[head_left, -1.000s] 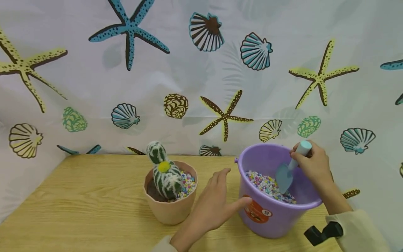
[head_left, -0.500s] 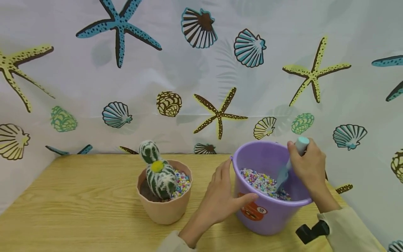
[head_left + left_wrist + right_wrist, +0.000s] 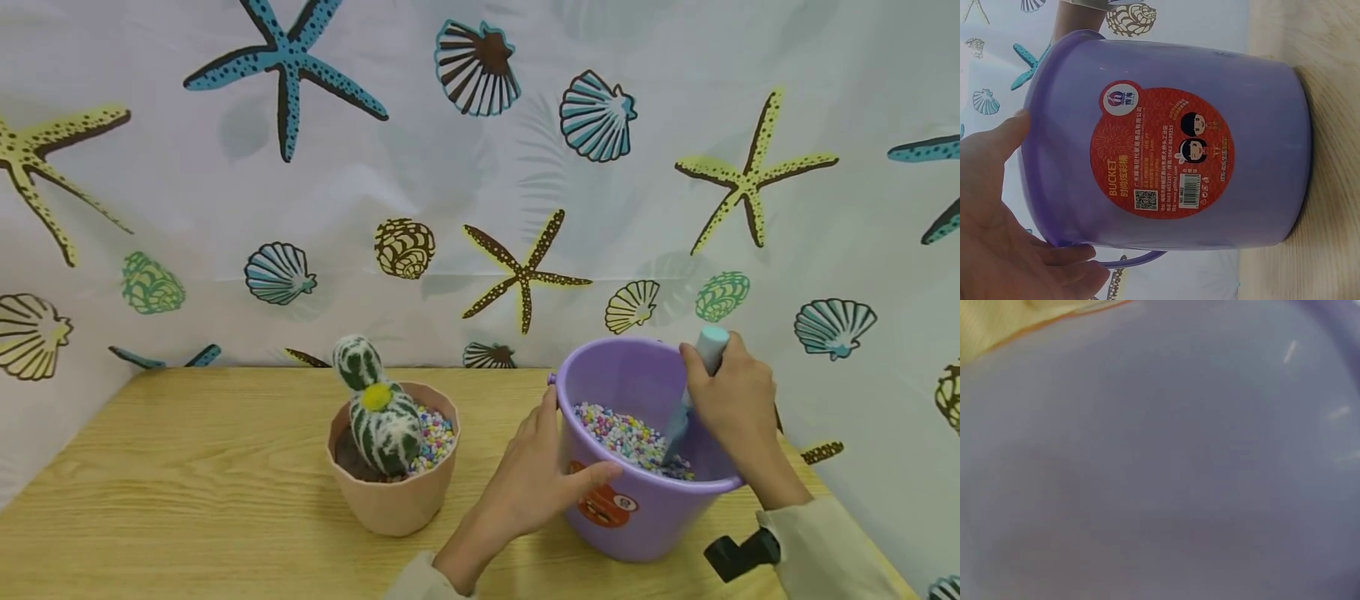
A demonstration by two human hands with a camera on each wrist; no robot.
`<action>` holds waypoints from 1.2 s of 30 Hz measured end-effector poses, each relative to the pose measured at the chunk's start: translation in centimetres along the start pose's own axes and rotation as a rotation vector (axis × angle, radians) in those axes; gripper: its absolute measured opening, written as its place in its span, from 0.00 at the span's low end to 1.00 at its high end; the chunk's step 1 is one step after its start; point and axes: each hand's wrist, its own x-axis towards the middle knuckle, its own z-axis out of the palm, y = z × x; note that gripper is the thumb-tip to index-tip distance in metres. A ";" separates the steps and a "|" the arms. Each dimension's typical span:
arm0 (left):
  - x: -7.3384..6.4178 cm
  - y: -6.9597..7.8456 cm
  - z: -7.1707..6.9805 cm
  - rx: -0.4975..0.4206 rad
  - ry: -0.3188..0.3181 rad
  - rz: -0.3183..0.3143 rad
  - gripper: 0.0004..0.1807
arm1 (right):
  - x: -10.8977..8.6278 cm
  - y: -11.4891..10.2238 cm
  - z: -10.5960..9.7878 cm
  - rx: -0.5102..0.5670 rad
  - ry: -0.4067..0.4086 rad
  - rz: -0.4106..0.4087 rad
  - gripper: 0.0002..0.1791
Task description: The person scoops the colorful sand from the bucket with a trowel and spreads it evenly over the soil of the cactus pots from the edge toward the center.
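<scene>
On the wooden worktop we see a peach pot holding a toy cactus. Just right of it, our left hand cups the purple bucket, its grip wide, thumb and fingers against the wall. Our right hand wraps its grip around the pale blue scoop, whose blade sits in the coloured pebbles inside the bucket.

The person's left hand is reaching forward, fingers spread and thumb extended; the right hand is curling closed, wrist raised.
</scene>
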 end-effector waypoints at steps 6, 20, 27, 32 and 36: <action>-0.2 0.1 -0.4 0.013 0.002 -0.019 0.60 | 0.4 -0.2 0.4 0.201 -0.068 -0.058 0.19; -0.1 0.3 -0.7 0.010 -0.026 -0.017 0.60 | 0.5 0.2 0.2 0.785 -0.222 0.013 0.14; -0.1 0.4 -0.3 0.005 -0.044 -0.011 0.59 | 0.1 0.1 0.2 0.273 0.025 -0.130 0.14; -0.1 0.5 -0.3 0.062 -0.027 0.004 0.58 | -0.1 -0.3 0.6 0.262 -0.109 -0.271 0.11; 0.1 0.6 -0.2 0.146 0.034 0.015 0.58 | -0.1 -0.4 0.6 0.336 -0.196 -0.282 0.09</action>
